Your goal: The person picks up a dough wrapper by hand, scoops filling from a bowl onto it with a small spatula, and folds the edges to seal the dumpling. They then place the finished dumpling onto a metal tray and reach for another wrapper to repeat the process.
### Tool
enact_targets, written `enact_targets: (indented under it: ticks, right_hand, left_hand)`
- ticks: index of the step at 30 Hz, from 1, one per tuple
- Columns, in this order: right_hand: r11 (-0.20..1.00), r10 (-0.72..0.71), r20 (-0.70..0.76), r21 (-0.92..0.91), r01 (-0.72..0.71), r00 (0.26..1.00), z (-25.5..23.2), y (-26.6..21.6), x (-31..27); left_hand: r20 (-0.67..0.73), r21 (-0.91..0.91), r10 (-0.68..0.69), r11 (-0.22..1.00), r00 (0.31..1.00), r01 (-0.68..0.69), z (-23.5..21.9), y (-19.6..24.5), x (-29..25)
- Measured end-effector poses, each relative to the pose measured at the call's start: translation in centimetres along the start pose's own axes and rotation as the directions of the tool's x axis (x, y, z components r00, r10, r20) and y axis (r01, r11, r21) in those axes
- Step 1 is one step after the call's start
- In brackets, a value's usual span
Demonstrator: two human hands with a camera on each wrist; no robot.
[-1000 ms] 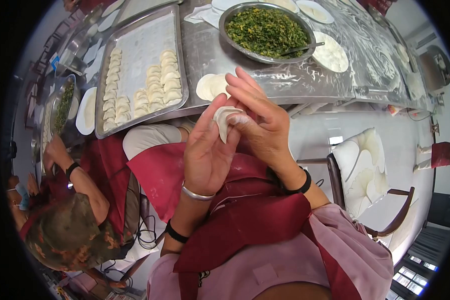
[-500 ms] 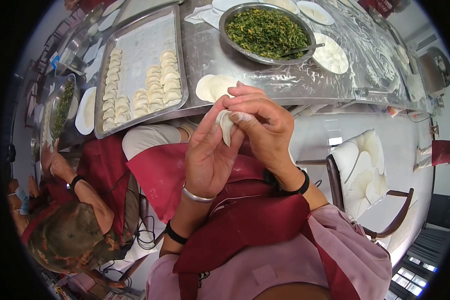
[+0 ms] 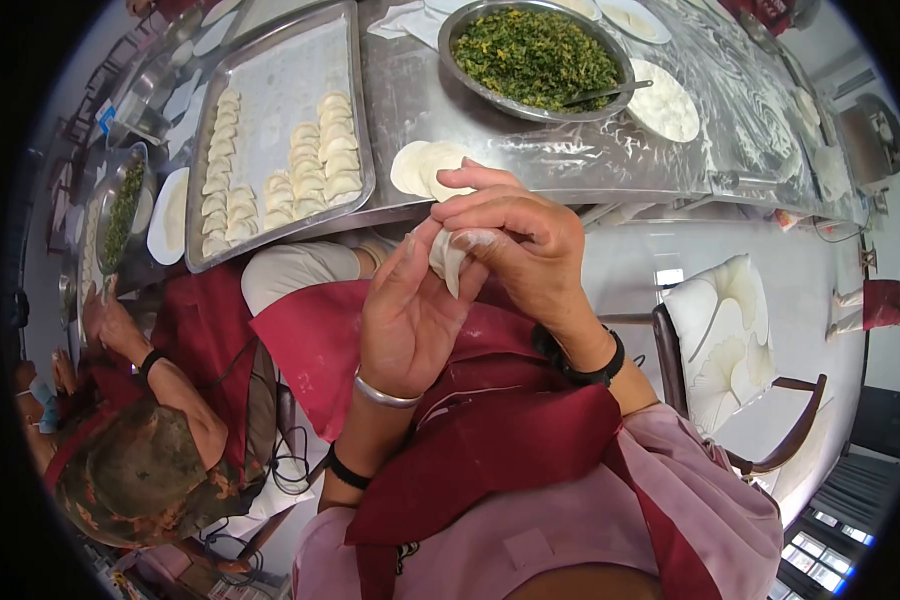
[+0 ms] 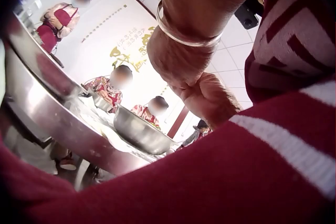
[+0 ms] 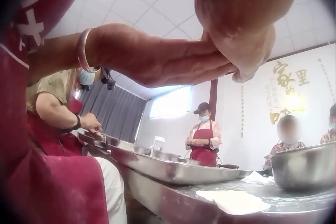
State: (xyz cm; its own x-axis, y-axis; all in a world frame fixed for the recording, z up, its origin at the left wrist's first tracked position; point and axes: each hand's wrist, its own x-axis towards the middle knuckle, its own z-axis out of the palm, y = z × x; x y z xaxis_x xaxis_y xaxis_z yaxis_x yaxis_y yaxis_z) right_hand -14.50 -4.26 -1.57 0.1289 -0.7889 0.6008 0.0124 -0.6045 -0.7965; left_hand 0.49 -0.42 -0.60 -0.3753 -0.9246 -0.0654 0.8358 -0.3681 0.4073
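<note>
In the head view a pale, half-folded dumpling (image 3: 449, 264) sits between my two hands, above my apron and just off the table's front edge. My left hand (image 3: 410, 325) holds it from the left, palm up, with its fingers bent behind the dough. From the right, my right hand (image 3: 530, 240) pinches the dumpling's edge, its floury thumb on the near face and its fingers curled over the top. The fingers hide much of the dumpling. Both wrist views show the hands from below, pressed together, with the dough hidden.
Beyond my hands lie round dough wrappers (image 3: 425, 170) on the steel table (image 3: 530, 165). A tray (image 3: 270, 85) with rows of dumplings stands left. Behind are a bowl of green filling (image 3: 535, 62) with a spoon and a floury plate (image 3: 664, 105). Another person (image 3: 135, 450) works at left; a chair (image 3: 720, 335) stands right.
My right fingers, raised and straighter a second ago, have come down and curled over the dumpling. My left hand has shifted slightly left. The neighbour's hand at the left has moved up toward the table.
</note>
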Motion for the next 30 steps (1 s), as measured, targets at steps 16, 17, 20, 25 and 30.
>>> enact_targets:
  ticks: [16, 17, 20, 25, 30]
  right_hand:
    - [0.995, -0.076, 0.246, -0.047, 0.090, 0.966, -1.0, -0.1, 0.7]
    - [0.994, -0.078, 0.250, -0.054, 0.094, 0.965, -1.0, -0.2, 0.8]
    - [0.999, 0.031, 0.222, -0.032, -0.024, 0.975, -0.2, -1.4, 0.9]
    - [1.000, 0.020, 0.173, -0.019, -0.017, 0.985, -0.7, -0.1, 0.2]
    - [0.990, 0.106, -0.026, 0.091, -0.104, 0.994, 0.9, 0.4, -0.5]
  left_hand:
    - [-0.061, 0.039, -0.090, 0.995, 0.994, 0.092, -0.3, 1.0, -0.5]
    - [-0.069, 0.049, -0.093, 0.994, 0.993, 0.096, -0.2, 1.0, -0.5]
    - [-0.059, 0.046, -0.089, 0.995, 0.994, 0.092, -0.9, 0.9, -0.4]
    - [-0.030, 0.057, -0.060, 0.996, 0.998, 0.062, -0.6, 0.7, -0.3]
    - [-0.026, 0.166, -0.001, 0.986, 1.000, 0.005, -1.0, 0.2, -0.2]
